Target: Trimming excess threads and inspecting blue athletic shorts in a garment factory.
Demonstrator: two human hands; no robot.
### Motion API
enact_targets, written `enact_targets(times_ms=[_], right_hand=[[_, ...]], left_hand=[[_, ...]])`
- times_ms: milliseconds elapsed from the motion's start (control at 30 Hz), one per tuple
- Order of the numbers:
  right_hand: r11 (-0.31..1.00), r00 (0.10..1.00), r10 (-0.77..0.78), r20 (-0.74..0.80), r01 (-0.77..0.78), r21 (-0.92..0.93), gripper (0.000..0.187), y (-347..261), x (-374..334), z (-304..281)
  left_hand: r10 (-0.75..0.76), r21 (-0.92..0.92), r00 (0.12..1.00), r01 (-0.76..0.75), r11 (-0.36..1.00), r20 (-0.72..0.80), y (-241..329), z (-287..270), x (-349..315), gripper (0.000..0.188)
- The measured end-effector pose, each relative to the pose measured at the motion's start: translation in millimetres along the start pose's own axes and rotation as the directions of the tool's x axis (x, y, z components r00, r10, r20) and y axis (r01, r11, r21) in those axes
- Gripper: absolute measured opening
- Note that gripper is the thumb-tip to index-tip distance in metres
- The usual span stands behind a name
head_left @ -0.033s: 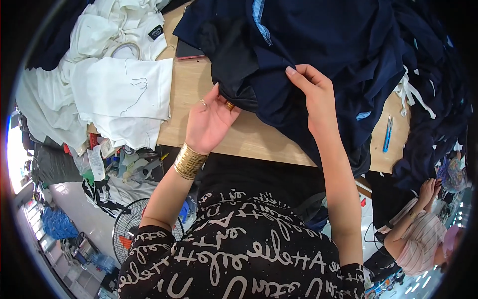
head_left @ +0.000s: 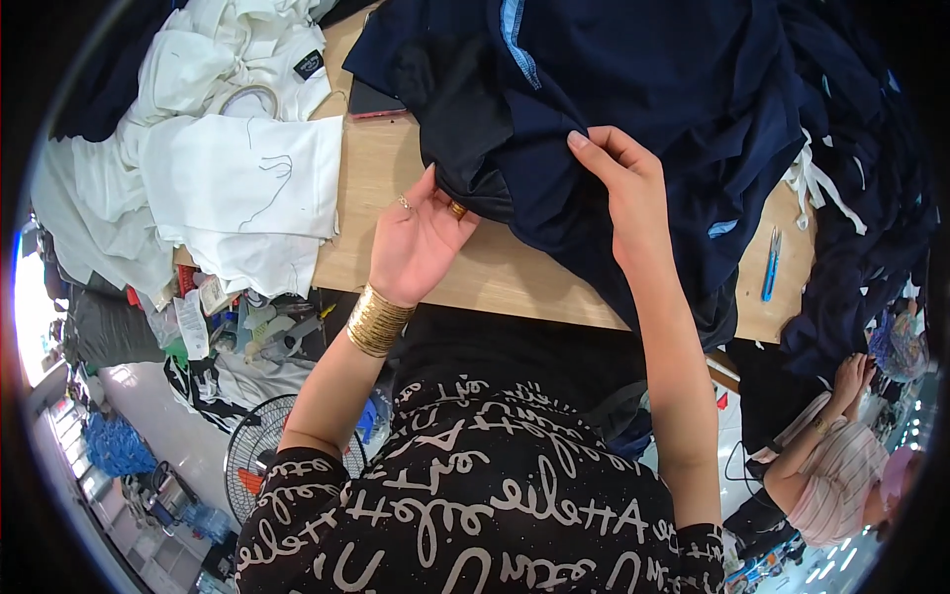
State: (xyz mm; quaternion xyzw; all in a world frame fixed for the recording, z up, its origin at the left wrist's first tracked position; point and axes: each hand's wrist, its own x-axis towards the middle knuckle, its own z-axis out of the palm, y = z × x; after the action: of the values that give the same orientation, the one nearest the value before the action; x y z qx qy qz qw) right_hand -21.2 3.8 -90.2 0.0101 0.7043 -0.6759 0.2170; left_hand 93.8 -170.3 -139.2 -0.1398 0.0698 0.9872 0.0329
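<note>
A large navy garment lies bunched over the table, with a black cloth part at its left and a light blue strip near the top. My left hand is palm up at the near edge of the black part. Its fingers go under the cloth, their tips hidden, and the thumb lies at the edge. Farther right, my right hand pinches a fold of the navy fabric between thumb and fingers.
White garments with loose dark threads cover the table's left, a tape roll on them. A dark flat device pokes out beside the black cloth. Blue thread snips lie at right. A fan stands below left; another person sits at right.
</note>
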Motion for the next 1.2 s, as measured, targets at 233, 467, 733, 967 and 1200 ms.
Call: enact_targets(times_ms=[233,467,733,967,1200], right_hand=[[0.835,0.908,-0.418,0.017,0.391,-0.387,0.011,-7,-12,-38],[0.822,0.892,-0.367,-0.263,0.179,-0.541,0.011,-2,-83,-100],[0.185,0.826,-0.535,0.179,0.322,-0.928,0.042,81,-163,-110],[0.183,0.891,-0.412,0.191,0.286,-0.941,0.05,82,-143,-138],[0.347,0.792,-0.571,0.214,0.47,-0.812,0.021,-12,-119,-134]], left_hand=[[-0.036,0.255,0.979,0.088,0.963,-0.202,-6,3,-1,0.029],[0.195,0.907,0.936,0.206,0.368,-0.292,6,1,-20,0.03],[-0.024,0.684,0.872,-0.399,-0.61,0.488,-41,14,-30,0.033],[-0.052,0.516,0.896,-0.301,-0.802,0.441,-57,11,9,0.052],[-0.244,0.497,0.805,-0.539,-0.68,0.54,-108,55,31,0.048]])
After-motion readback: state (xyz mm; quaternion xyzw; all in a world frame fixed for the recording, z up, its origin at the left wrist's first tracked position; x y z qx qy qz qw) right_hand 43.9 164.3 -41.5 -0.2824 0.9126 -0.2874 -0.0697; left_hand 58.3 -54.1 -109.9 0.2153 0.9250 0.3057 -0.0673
